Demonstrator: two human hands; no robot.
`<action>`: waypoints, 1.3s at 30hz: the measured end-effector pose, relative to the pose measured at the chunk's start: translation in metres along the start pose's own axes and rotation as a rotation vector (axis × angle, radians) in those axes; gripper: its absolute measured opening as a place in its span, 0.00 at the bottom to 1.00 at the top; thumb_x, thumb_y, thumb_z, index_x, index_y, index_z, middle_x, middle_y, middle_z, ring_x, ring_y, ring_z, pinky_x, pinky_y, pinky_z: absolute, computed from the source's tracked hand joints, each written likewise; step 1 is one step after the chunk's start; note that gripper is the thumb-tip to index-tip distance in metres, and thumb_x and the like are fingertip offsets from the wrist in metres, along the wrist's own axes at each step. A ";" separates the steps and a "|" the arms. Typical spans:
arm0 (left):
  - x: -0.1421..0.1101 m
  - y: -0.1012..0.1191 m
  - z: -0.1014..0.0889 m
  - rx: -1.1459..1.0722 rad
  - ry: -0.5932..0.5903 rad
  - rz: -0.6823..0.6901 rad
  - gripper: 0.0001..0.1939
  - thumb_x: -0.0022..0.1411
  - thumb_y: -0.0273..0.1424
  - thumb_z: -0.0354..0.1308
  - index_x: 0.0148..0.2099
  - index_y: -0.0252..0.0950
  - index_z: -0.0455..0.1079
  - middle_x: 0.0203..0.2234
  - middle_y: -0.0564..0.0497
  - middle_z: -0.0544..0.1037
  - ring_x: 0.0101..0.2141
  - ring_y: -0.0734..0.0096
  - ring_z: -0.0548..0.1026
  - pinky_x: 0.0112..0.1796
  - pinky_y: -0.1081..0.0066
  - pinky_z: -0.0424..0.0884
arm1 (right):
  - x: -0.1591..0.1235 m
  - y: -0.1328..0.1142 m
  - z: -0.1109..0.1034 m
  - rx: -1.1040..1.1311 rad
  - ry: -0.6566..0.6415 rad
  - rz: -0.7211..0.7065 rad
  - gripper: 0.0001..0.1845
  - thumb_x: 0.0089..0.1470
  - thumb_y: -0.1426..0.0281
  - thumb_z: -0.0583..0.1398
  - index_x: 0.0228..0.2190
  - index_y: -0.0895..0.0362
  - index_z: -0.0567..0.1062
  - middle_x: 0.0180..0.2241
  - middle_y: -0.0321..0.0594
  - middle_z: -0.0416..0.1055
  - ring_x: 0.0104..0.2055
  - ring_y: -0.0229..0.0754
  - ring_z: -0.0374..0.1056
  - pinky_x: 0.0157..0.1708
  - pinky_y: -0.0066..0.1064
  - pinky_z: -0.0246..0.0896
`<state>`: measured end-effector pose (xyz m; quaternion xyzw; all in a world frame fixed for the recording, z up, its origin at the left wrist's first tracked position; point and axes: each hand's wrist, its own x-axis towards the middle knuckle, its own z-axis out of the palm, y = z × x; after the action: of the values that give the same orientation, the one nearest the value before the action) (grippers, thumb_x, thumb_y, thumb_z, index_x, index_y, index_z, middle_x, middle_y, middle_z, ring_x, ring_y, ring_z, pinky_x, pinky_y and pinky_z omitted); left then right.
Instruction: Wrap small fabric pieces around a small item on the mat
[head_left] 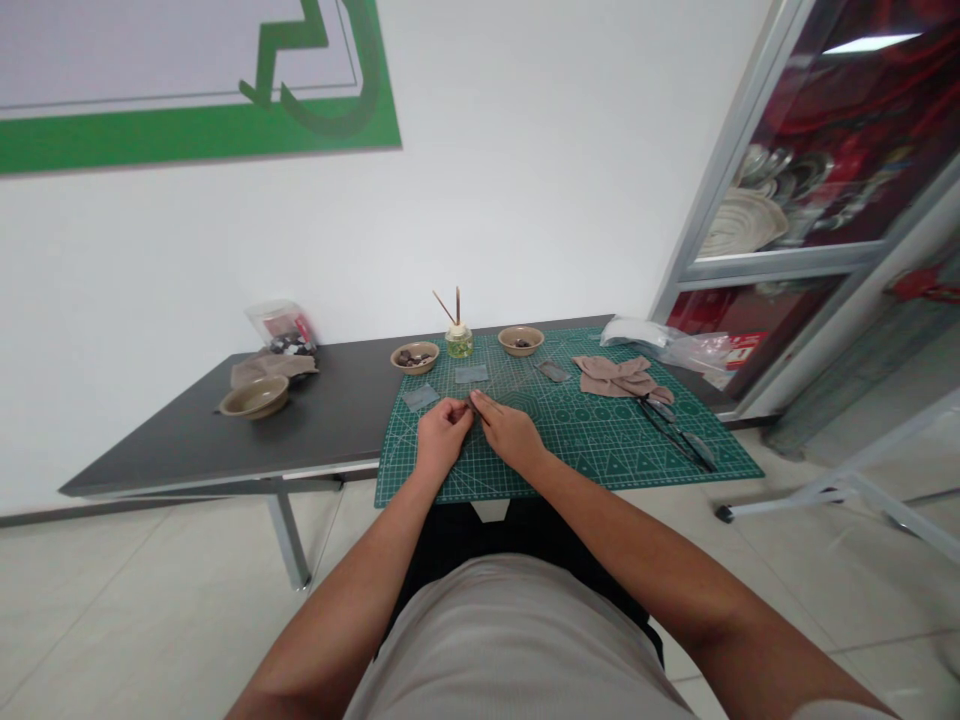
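A small dark piece [472, 404] is pinched by the fingers [491, 408] of the left hand [442, 437] and right hand [514, 438], over the cutting mat [585, 462]. This looks like handling it; moving it calls for a gentle pinch.

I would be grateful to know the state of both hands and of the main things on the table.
Left hand: fingers closed on a small dark item
Right hand: fingers closed on it too
Cutting mat: spread flat
Left mat bowl: upright, holding dark pieces
Right mat bowl: upright, holding dark pieces
Bottle: upright, two sticks in it
Cloth: crumpled
Glasses: on the mat; folded or not, unclear
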<state>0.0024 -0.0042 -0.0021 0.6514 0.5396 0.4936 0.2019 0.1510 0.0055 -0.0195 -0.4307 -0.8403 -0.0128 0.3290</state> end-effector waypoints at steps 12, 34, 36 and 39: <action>0.001 0.000 0.001 0.011 -0.014 -0.001 0.07 0.56 0.33 0.57 0.27 0.37 0.68 0.19 0.57 0.70 0.23 0.75 0.66 0.28 0.73 0.61 | 0.000 0.001 -0.002 0.022 -0.014 -0.008 0.25 0.60 0.77 0.50 0.59 0.59 0.65 0.60 0.45 0.63 0.58 0.42 0.66 0.55 0.36 0.65; 0.002 -0.001 0.001 -0.022 -0.003 -0.010 0.06 0.55 0.32 0.58 0.27 0.37 0.69 0.20 0.57 0.72 0.23 0.74 0.68 0.28 0.73 0.63 | 0.001 0.002 0.000 0.017 -0.003 0.002 0.25 0.61 0.75 0.50 0.59 0.58 0.64 0.59 0.46 0.64 0.57 0.43 0.67 0.55 0.36 0.65; 0.002 -0.002 0.002 -0.081 -0.007 -0.027 0.06 0.55 0.33 0.59 0.29 0.37 0.70 0.21 0.56 0.73 0.24 0.74 0.69 0.29 0.73 0.64 | 0.001 0.001 -0.002 0.015 0.000 0.019 0.25 0.61 0.76 0.50 0.59 0.58 0.65 0.59 0.46 0.65 0.57 0.43 0.67 0.55 0.37 0.65; 0.002 -0.003 0.003 -0.142 -0.002 -0.042 0.07 0.56 0.35 0.60 0.32 0.36 0.71 0.22 0.55 0.75 0.24 0.73 0.70 0.29 0.73 0.65 | 0.001 0.000 -0.005 0.011 0.008 0.039 0.25 0.61 0.76 0.51 0.59 0.58 0.65 0.58 0.46 0.66 0.57 0.43 0.67 0.55 0.37 0.65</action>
<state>0.0035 -0.0005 -0.0044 0.6244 0.5167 0.5257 0.2585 0.1530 0.0047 -0.0146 -0.4450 -0.8306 -0.0034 0.3348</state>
